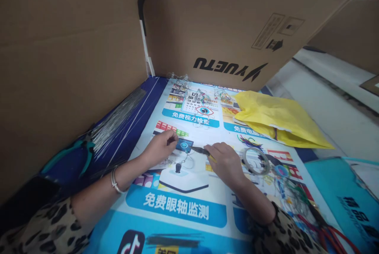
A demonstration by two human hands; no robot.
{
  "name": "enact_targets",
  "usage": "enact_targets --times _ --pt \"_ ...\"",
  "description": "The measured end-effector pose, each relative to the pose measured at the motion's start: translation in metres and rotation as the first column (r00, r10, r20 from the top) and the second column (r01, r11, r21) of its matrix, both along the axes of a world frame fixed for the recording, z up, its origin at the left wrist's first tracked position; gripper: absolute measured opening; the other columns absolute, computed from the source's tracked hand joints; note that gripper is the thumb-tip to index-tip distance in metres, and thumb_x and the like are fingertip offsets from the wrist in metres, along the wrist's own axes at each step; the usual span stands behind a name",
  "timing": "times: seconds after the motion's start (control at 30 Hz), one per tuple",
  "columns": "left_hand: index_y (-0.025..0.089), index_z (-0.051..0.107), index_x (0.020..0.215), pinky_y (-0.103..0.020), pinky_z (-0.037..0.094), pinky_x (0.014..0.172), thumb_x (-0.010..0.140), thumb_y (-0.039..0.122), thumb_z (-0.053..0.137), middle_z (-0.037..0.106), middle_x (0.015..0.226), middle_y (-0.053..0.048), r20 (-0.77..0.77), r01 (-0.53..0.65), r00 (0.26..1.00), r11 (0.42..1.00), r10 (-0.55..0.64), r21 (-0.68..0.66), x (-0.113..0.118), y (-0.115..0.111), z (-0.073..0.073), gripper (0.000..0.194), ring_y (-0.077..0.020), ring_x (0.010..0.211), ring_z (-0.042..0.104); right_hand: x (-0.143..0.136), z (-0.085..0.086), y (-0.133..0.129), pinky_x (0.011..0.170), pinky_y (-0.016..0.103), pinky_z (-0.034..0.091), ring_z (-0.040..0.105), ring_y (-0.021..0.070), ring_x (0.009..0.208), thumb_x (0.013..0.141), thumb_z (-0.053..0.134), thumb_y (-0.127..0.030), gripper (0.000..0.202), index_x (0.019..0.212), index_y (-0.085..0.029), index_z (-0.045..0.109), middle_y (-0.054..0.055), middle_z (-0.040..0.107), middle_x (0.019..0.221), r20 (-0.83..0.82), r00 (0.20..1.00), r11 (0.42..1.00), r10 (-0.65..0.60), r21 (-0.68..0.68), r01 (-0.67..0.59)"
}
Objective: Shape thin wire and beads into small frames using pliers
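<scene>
Near the middle of a printed sheet [177,222], my left hand [162,147] is closed in a pinch; what its fingers hold is too small to make out. My right hand [226,163] is wrapped round the yellow handles of dark-tipped pliers [200,150], whose tips point left toward my left hand. The two hands are apart. A thin wire loop [189,162] shows below the plier tips, over the print. To the right of my right hand lies a roll of clear tape [256,161], with colored wires [249,141] just behind it.
Cardboard walls [213,21] rise behind and at left. Teal-handled pliers [85,155] and a bundle of straight wires [118,118] lie left. A yellow bag [281,118] is back right; red-handled tools [328,232] and tangled wires [290,195] lie front right. Dark rods [173,240] lie in front.
</scene>
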State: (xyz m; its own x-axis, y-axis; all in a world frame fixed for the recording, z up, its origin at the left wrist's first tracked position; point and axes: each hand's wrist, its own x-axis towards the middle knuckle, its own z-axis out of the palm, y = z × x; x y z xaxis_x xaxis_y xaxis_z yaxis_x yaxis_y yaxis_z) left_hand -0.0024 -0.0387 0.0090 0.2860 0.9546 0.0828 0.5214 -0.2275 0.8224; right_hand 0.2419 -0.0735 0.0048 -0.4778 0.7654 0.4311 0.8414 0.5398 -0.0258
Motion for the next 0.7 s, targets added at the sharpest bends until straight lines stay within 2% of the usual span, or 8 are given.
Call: enact_targets --times 0.13,0.3,0.43,0.6,0.7 --pt "0.017 0.055 0.074 -0.022 0.038 0.058 0.076 0.014 0.049 0.056 0.072 0.001 -0.111 0.031 0.993 0.998 -0.024 0.061 -0.002 0.002 0.002 0.008 -0.0115 0.064 0.05 0.0 0.0 0.0 0.074 0.029 0.04 0.051 0.0174 0.079 0.08 0.052 -0.014 0.021 0.097 -0.017 0.065 0.005 0.062 0.083 0.006 1.0 1.0 -0.003 0.006 0.003" --pt "0.017 0.056 0.076 -0.027 0.042 0.072 0.076 0.012 0.05 0.058 0.081 -0.002 -0.191 0.071 0.981 0.987 -0.042 0.144 -0.008 0.006 0.007 0.008 -0.016 0.081 0.054 -0.001 0.0 0.001 0.074 0.029 0.04 0.052 0.0169 0.08 0.08 0.051 -0.013 0.022 0.097 -0.017 0.065 0.005 0.062 0.081 0.012 1.0 1.0 0.006 0.011 -0.006" --pt "0.017 0.058 0.084 -0.03 0.043 0.08 0.078 0.013 0.051 0.06 0.089 -0.004 -0.164 0.103 0.984 0.975 -0.072 0.195 -0.01 0.01 0.012 0.011 -0.018 0.09 0.055 -0.002 0.001 0.001 0.073 0.029 0.04 0.052 0.0169 0.08 0.08 0.05 -0.013 0.022 0.097 -0.017 0.065 0.005 0.062 0.082 0.02 1.0 1.0 0.008 0.002 -0.008" --pt "0.019 0.06 0.097 -0.029 0.045 0.082 0.082 0.017 0.05 0.062 0.097 -0.005 -0.089 0.259 0.965 0.942 -0.245 0.213 -0.005 0.01 0.013 0.018 -0.0167 0.093 0.057 -0.002 0.003 0.0 0.073 0.029 0.039 0.051 0.0173 0.079 0.08 0.052 -0.014 0.023 0.099 -0.018 0.064 0.005 0.061 0.082 0.042 0.999 0.999 -0.009 -0.042 0.011" --pt "0.019 0.062 0.098 -0.028 0.046 0.08 0.084 0.02 0.05 0.065 0.096 -0.004 -0.078 0.291 0.957 0.936 -0.281 0.197 0.0 0.009 0.01 0.019 -0.0165 0.09 0.059 -0.003 0.002 0.001 0.073 0.029 0.039 0.051 0.0173 0.079 0.08 0.053 -0.014 0.022 0.099 -0.018 0.064 0.005 0.061 0.082 0.04 0.999 0.999 -0.014 -0.048 0.016"
